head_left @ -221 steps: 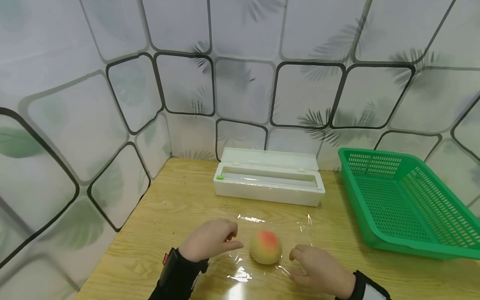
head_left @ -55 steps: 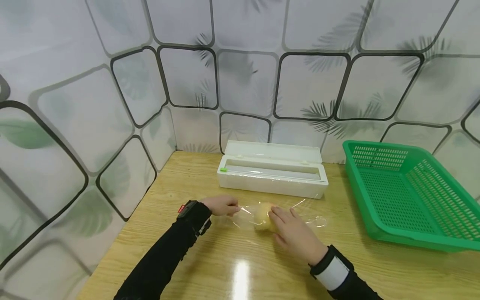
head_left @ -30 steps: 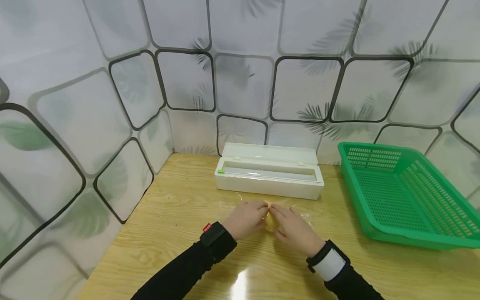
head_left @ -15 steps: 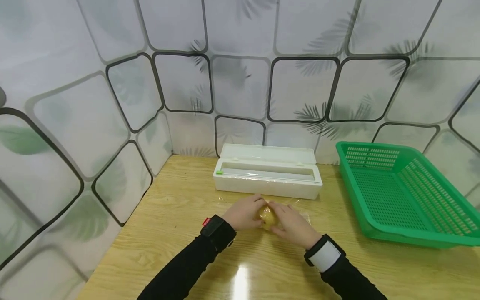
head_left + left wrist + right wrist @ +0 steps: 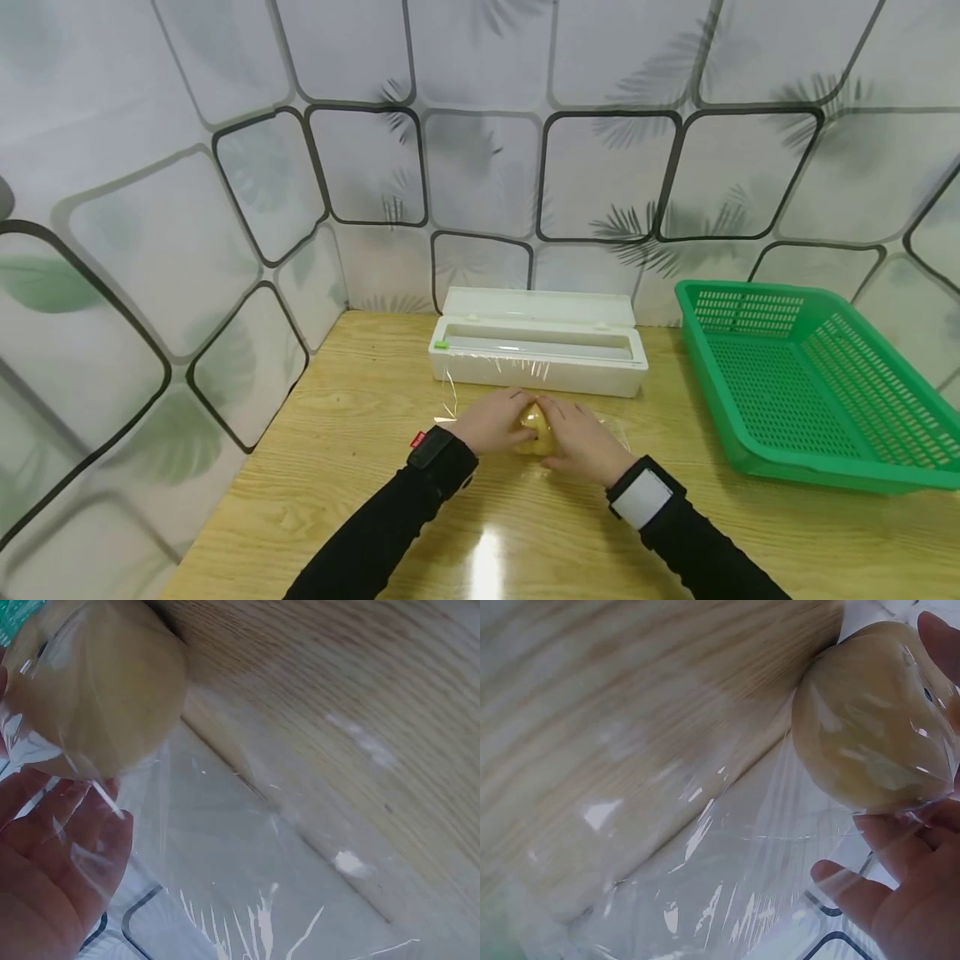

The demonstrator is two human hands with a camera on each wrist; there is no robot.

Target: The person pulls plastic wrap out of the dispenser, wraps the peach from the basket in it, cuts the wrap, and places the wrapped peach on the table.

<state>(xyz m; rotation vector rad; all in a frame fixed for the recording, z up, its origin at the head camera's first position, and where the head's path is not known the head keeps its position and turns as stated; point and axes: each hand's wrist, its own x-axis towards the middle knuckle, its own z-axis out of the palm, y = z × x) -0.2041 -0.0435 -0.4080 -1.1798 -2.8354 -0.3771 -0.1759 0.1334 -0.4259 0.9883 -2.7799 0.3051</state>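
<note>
A yellow peach point(image 5: 536, 427) wrapped in clear cling film sits on the table between both hands. My left hand point(image 5: 491, 423) holds its left side, fingers bent round the far side. From the right, my right hand point(image 5: 585, 442) grips it too, fingertips close to the left hand's. In the left wrist view the film point(image 5: 217, 825) spreads loosely out from the fruit, with fingers point(image 5: 97, 832) behind it. The right wrist view shows film drawn smooth over the peach point(image 5: 870, 727), with fingers point(image 5: 892, 847) at its far side and creased film point(image 5: 705, 847) trailing away.
A white cling film box point(image 5: 536, 372) with its lid raised and a green slider point(image 5: 441, 344) stands just behind the hands. To the right lies a green plastic basket point(image 5: 810, 400). The wooden table point(image 5: 322, 450) meets patterned walls at the back and left.
Earlier the peach lay red side showing on flat film, hands apart. The left hand then held film at the left; now it has joined the right hand at the peach, which shows yellow.
</note>
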